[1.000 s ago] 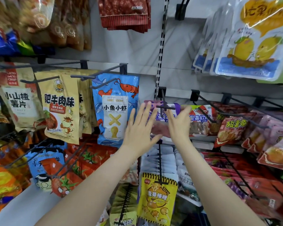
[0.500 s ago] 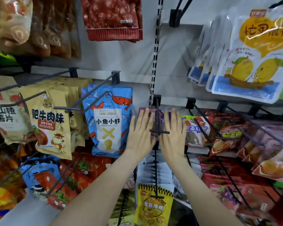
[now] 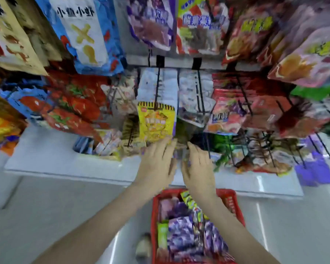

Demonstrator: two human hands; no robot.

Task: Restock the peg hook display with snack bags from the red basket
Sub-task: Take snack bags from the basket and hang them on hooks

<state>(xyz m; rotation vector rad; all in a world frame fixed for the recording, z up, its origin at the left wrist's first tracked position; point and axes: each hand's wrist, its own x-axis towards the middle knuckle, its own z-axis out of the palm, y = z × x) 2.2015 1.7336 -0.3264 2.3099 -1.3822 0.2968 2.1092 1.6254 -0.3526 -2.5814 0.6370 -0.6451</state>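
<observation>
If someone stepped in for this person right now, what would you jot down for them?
Left hand: open and empty, fingers straight, just below the yellow bag on the lower pegs.
Right hand: open and empty, beside the left one.
Red basket: on the floor under the hands, holding many snack bags, mostly purple.
Done: a purple bag hangs on the upper middle peg; how many were hung cannot be told.
Left: take a bag from the basket, hang it on a peg, and repeat until the basket is empty.
</observation>
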